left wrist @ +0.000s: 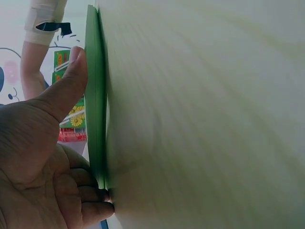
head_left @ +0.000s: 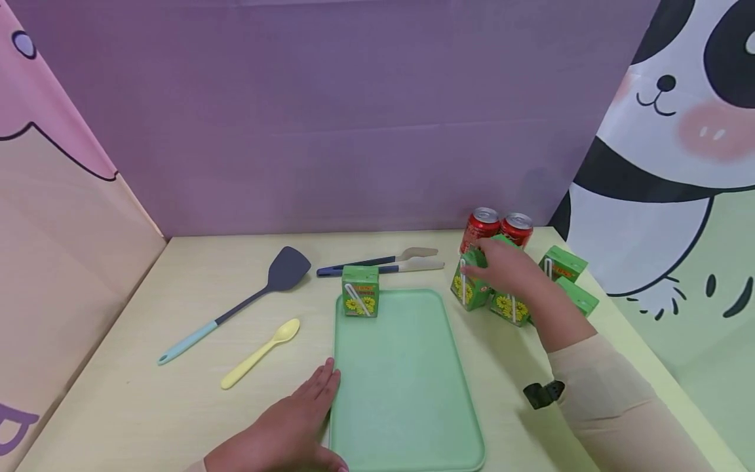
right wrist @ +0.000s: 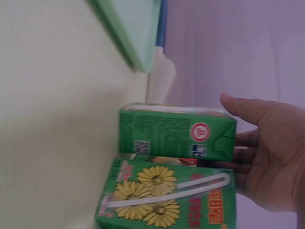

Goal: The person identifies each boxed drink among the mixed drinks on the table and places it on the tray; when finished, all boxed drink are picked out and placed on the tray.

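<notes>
My right hand (head_left: 508, 265) is at the top of a green drink carton (head_left: 466, 288). In the right wrist view, the thumb of this hand (right wrist: 274, 148) lies along one side of the upright carton (right wrist: 176, 133), the fingers reaching past its other side. Another carton with yellow flowers (right wrist: 167, 195) stands close beside it. At the left edge of the light green tray (head_left: 407, 387) rests my left hand (head_left: 289, 419), fingers straight; its thumb lies by the rim in the left wrist view. One carton (head_left: 361, 292) stands on the tray's far left corner.
Two red cans (head_left: 480, 226) stand behind the cartons, with more cartons (head_left: 563, 262) to the right. Left of the tray lie a dark spatula (head_left: 288, 269) and a yellow spoon (head_left: 259, 354). Tongs (head_left: 407, 266) lie beyond the tray. A purple backdrop (head_left: 354, 131) closes the back.
</notes>
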Action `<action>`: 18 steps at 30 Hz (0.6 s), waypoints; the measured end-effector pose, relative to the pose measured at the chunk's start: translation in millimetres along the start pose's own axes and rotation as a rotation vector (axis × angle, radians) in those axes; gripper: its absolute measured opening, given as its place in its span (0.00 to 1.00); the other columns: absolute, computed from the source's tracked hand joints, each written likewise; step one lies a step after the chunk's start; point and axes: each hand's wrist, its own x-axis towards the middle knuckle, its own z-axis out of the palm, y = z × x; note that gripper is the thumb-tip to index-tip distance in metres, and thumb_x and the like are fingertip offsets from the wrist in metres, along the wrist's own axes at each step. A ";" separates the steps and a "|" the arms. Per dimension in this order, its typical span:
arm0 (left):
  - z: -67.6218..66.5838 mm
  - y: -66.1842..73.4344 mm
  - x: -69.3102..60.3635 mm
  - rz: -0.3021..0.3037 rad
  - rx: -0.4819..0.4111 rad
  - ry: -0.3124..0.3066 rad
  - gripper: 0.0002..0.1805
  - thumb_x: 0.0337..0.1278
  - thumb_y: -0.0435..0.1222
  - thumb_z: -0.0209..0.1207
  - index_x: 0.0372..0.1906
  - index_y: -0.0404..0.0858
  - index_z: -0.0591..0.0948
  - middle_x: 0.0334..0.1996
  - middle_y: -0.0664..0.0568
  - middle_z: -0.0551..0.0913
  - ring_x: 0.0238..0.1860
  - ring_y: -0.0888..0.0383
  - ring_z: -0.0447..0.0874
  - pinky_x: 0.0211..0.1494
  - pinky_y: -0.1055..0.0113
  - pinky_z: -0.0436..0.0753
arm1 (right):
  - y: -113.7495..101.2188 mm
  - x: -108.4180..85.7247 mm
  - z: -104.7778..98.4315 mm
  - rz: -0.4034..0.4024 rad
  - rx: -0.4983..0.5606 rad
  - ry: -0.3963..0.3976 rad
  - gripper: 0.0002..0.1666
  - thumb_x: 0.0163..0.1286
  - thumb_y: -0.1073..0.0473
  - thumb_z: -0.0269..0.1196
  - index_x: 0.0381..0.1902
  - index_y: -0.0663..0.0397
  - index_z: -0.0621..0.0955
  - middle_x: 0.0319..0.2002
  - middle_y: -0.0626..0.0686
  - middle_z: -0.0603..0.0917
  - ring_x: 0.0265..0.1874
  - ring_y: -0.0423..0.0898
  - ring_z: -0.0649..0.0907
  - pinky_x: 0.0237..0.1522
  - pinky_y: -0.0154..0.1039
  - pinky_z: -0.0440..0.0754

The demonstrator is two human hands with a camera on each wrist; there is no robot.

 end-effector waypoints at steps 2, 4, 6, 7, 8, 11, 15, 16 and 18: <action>-0.4 0.8 -0.7 -0.005 -0.006 -0.004 0.72 0.31 0.75 0.64 0.78 0.38 0.50 0.80 0.47 0.40 0.79 0.48 0.44 0.71 0.49 0.67 | 2.9 3.3 4.7 -0.013 -0.020 -0.014 0.45 0.68 0.41 0.62 0.72 0.62 0.63 0.63 0.65 0.75 0.61 0.63 0.75 0.60 0.64 0.72; -0.7 1.3 -1.2 -0.008 -0.011 -0.005 0.72 0.31 0.74 0.64 0.78 0.38 0.50 0.80 0.48 0.40 0.79 0.49 0.44 0.71 0.49 0.67 | 4.0 5.6 7.7 -0.017 -0.036 -0.016 0.44 0.68 0.43 0.63 0.72 0.63 0.63 0.63 0.65 0.75 0.60 0.62 0.76 0.60 0.63 0.73; -1.0 1.6 -1.6 -0.008 -0.011 -0.002 0.72 0.31 0.74 0.64 0.78 0.38 0.50 0.80 0.48 0.40 0.79 0.49 0.44 0.71 0.49 0.68 | 3.0 6.7 9.0 -0.013 -0.042 -0.010 0.43 0.68 0.44 0.63 0.71 0.62 0.64 0.62 0.65 0.76 0.58 0.62 0.77 0.59 0.63 0.74; -1.1 1.7 -1.7 -0.007 -0.010 0.000 0.72 0.31 0.74 0.64 0.78 0.38 0.50 0.80 0.48 0.40 0.79 0.49 0.44 0.71 0.49 0.68 | 2.3 7.0 9.1 -0.010 -0.041 -0.007 0.42 0.68 0.45 0.63 0.71 0.62 0.64 0.61 0.65 0.77 0.58 0.62 0.78 0.58 0.63 0.74; -1.1 1.8 -1.9 -0.007 -0.010 0.002 0.72 0.31 0.74 0.64 0.78 0.38 0.50 0.80 0.48 0.40 0.79 0.49 0.45 0.71 0.49 0.68 | 1.8 7.1 9.2 -0.007 -0.037 -0.004 0.42 0.68 0.45 0.63 0.71 0.62 0.64 0.61 0.65 0.77 0.58 0.62 0.77 0.58 0.64 0.74; -1.6 2.2 -2.4 -0.002 0.000 0.006 0.71 0.32 0.74 0.64 0.78 0.38 0.50 0.80 0.48 0.41 0.79 0.49 0.45 0.70 0.49 0.68 | 0.5 6.5 7.9 -0.005 -0.028 0.010 0.40 0.69 0.46 0.63 0.71 0.60 0.65 0.62 0.65 0.76 0.59 0.62 0.77 0.58 0.64 0.74; -2.3 2.3 -3.0 -0.002 0.010 0.007 0.71 0.32 0.73 0.64 0.78 0.38 0.51 0.80 0.48 0.41 0.79 0.49 0.46 0.71 0.49 0.68 | -2.1 4.3 4.2 -0.041 -0.010 0.050 0.36 0.69 0.49 0.63 0.70 0.56 0.67 0.64 0.63 0.74 0.61 0.63 0.75 0.58 0.66 0.73; -2.6 2.2 -3.3 -0.002 0.010 0.007 0.71 0.32 0.74 0.64 0.78 0.38 0.51 0.80 0.48 0.41 0.79 0.49 0.46 0.71 0.49 0.68 | -3.9 3.6 2.7 -0.050 -0.006 0.061 0.35 0.70 0.49 0.63 0.70 0.55 0.67 0.65 0.63 0.73 0.62 0.62 0.74 0.59 0.66 0.72; -2.7 2.0 -4.2 0.001 0.010 0.011 0.71 0.32 0.73 0.65 0.78 0.37 0.51 0.80 0.47 0.42 0.79 0.48 0.46 0.70 0.49 0.69 | -8.6 1.8 -0.6 -0.075 -0.004 0.082 0.35 0.70 0.50 0.63 0.70 0.53 0.67 0.68 0.62 0.71 0.65 0.62 0.72 0.61 0.66 0.70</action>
